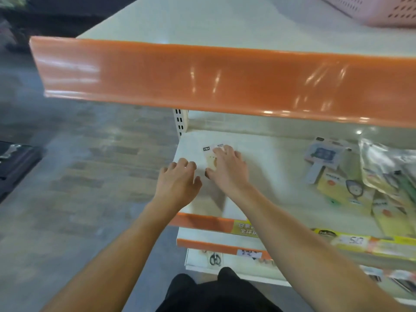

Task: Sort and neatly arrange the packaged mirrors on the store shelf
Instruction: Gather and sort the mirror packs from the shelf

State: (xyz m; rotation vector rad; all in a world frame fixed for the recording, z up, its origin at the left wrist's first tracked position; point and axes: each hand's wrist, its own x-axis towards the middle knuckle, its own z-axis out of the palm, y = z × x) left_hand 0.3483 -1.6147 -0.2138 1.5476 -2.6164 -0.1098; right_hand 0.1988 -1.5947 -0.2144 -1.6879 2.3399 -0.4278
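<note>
Seen from above, two bare forearms reach forward onto the left end of a white store shelf [265,154], which sits beneath a higher shelf fronted by a glossy orange edge strip [202,79]. The right hand [227,170] lies flat, fingers spread and nearly straight, on top of a small pale packaged mirror [210,159] that rests on the shelf near its left end; the hand covers most of the pack, so only its upper left part with a small black label and a white barcode sticker shows, and the print is too blurred to read. The left hand [177,185] hovers just beside it at the shelf's left edge, its grip loose with fingers lightly curled and nothing in it; whether it touches the shelf cannot be told. Well apart, at the right end of the same shelf, lies a loose heap of other packaged mirrors [351,188] in yellow, white and clear wrappers, overlapping one another and cut off by the picture's right edge. Along the shelf's front runs an orange and yellow price strip [351,240], its tags smeared by motion. A pink perforated basket [382,10] is partly visible at the top right.
</note>
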